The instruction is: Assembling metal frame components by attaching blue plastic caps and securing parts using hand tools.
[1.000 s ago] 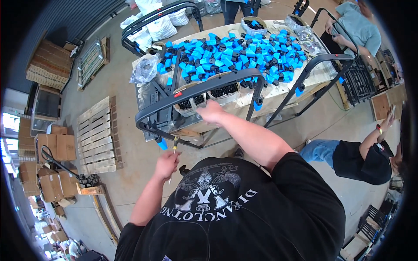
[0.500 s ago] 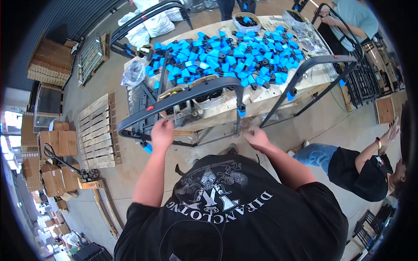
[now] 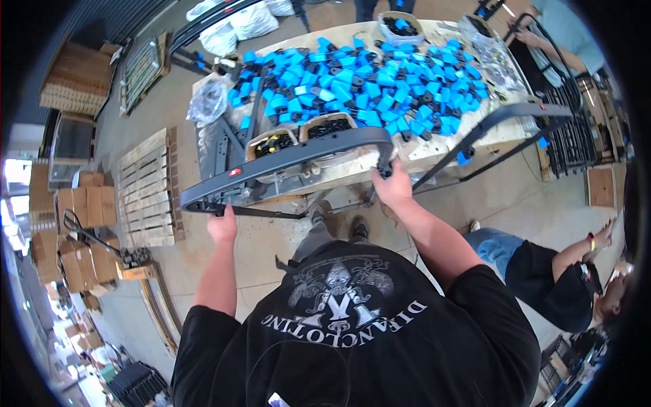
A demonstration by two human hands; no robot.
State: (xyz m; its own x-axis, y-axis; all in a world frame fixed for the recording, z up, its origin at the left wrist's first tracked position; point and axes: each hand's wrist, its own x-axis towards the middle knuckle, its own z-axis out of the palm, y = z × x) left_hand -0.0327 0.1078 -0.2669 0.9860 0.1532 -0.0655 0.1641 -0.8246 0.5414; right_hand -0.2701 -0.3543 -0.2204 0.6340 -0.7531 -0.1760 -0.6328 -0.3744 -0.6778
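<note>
A black curved tubular frame with a small red mark stands before me at the table's near edge. My left hand is closed at its lower left corner, the thumb up against a black part there. At the frame's right end, my right hand is closed around the downturned tip. The fingers of both hands are partly hidden, and no blue piece shows at either end. Beyond the frame, a heap of blue-and-black plastic pieces covers much of the wooden table.
A second black frame leans at the table's right. Bins of small black parts sit on the near side. A wooden pallet lies left, near cardboard boxes. One person is at right, another at far right.
My left hand has moved left and down to the frame's left corner. My right hand has risen to its right end. The blue pieces seen at both ends no longer show.
</note>
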